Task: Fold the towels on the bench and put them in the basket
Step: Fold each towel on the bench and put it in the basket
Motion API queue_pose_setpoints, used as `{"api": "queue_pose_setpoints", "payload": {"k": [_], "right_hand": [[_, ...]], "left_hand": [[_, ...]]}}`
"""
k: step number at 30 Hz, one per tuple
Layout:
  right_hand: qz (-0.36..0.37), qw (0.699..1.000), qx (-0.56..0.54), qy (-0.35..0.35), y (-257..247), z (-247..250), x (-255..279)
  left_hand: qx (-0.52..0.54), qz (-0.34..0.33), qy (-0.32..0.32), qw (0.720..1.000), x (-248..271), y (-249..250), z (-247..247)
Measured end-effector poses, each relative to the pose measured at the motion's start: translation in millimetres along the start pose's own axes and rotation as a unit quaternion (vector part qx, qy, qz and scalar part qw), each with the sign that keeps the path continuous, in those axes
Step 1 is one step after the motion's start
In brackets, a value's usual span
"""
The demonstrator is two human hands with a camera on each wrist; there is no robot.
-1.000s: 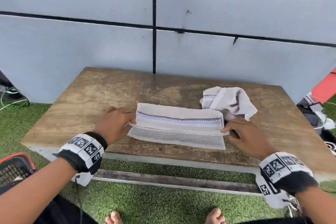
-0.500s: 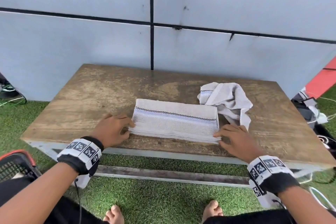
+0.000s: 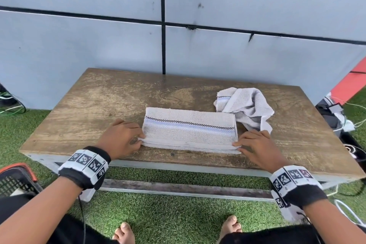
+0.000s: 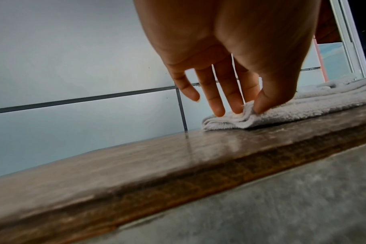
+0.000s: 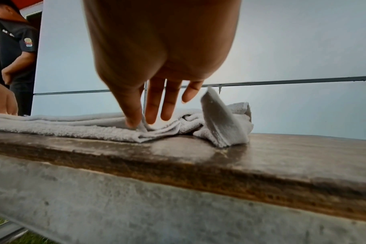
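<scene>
A grey panelled wall is standing behind the work area, with dark seams crossing it, and green artificial grass is covering the ground, where the bare feet of the person are resting. At the right side some white cables and dark equipment are lying on the grass beside a red surface, and at the far left green cables are lying too. In the right wrist view a bystander in a dark shirt is standing at the far left, beside the edge of the wall.
</scene>
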State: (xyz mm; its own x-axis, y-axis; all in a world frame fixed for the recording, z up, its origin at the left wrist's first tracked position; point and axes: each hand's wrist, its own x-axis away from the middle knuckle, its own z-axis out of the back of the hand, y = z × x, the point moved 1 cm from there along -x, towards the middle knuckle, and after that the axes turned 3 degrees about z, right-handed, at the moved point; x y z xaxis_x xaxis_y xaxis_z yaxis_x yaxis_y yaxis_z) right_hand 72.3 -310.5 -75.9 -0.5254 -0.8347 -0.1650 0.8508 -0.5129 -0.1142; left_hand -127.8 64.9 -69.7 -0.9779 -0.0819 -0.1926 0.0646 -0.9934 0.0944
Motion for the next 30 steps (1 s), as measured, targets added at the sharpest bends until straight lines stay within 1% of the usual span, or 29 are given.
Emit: {"api": "queue_pose_setpoints", "payload": {"k": [2, 5, 9, 11, 14, 15, 18, 19, 21, 23, 25, 26, 28, 30], "right_hand": [[0.018, 1.0, 0.023, 0.007, -0.1, 1.2, 0.4], [0.04, 0.998, 0.049, -0.012, -1.9, -1.2, 1.5], [0.018, 0.997, 0.037, -0.062, -6.4, 0.8, 1.5], [0.015, 0.996, 0.03, -0.084, -8.3, 2.0, 2.6], [0.044, 0.993, 0.047, -0.101, -13.2, 2.3, 10.6], [0.056, 0.991, 0.053, -0.108, -15.4, 1.6, 14.3], [0.09, 0.986, 0.085, -0.108, -20.7, -1.7, 25.0], [0.097, 0.986, 0.088, -0.101, -21.9, -1.7, 26.9], [0.096, 0.99, 0.072, -0.075, -22.3, -2.1, 30.2], [0.077, 0.995, 0.023, -0.055, -22.6, 1.2, 32.0], [0.037, 0.997, -0.033, -0.059, -21.0, 5.6, 33.2], [0.014, 0.996, -0.064, -0.065, -22.0, 9.7, 33.4], [-0.03, 0.987, -0.14, -0.071, -26.6, 22.0, 31.7], [-0.07, 0.968, -0.232, -0.06, -33.9, 40.3, 29.6]], "left_hand": [[-0.006, -0.011, -0.012, 1.0, 1.0, -1.0, 0.9], [-0.006, -0.033, -0.035, 0.999, 2.4, -1.2, -2.2], [-0.01, -0.026, -0.051, 0.998, 3.0, 1.5, -1.3], [-0.017, -0.032, -0.083, 0.996, 4.1, 5.2, 0.5], [-0.06, -0.056, -0.156, 0.984, 6.5, 11.2, 1.4], [-0.064, -0.066, -0.163, 0.982, 8.1, 12.6, 0.5], [-0.059, -0.109, -0.114, 0.986, 15.8, 12.3, -1.8], [-0.06, -0.119, -0.095, 0.987, 18.8, 11.1, -2.4], [-0.027, -0.125, -0.079, 0.989, 23.6, 10.0, -1.5], [0.027, -0.1, -0.061, 0.993, 26.9, 10.3, 4.5], [0.1, -0.055, -0.036, 0.993, 28.6, 7.5, 10.4], [0.153, -0.023, -0.03, 0.987, 28.9, 7.3, 14.9], [0.252, 0.043, -0.022, 0.967, 28.1, 8.0, 25.4], [0.312, 0.091, -0.011, 0.946, 26.5, 10.0, 38.7]]}}
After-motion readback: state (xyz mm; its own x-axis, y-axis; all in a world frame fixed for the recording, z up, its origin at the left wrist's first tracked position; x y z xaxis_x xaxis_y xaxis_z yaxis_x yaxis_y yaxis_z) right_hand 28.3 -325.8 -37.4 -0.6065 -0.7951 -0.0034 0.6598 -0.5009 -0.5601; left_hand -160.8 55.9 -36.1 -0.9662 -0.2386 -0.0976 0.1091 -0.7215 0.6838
